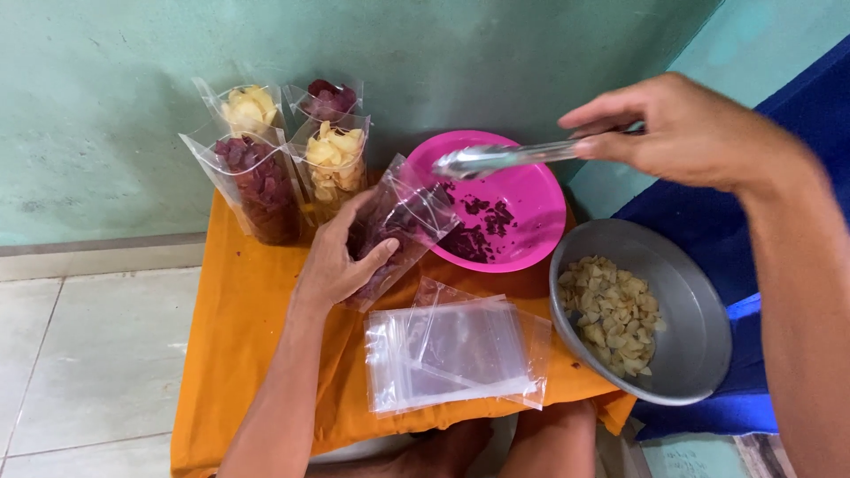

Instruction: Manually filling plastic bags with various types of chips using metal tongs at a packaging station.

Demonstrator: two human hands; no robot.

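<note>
While left hand (341, 257) grips crinkly pouch (398, 226), tongs (505, 158) gleam.

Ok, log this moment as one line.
left hand: holds clear bag of purple chips | right hand: holds metal tongs over pink bowl | empty bags on orange cloth

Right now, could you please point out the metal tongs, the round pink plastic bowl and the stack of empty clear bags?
metal tongs (496, 159), head view, shut tips.
round pink plastic bowl (531, 190), head view, bare inside.
stack of empty clear bags (456, 354), head view, top bag's middle.
</note>
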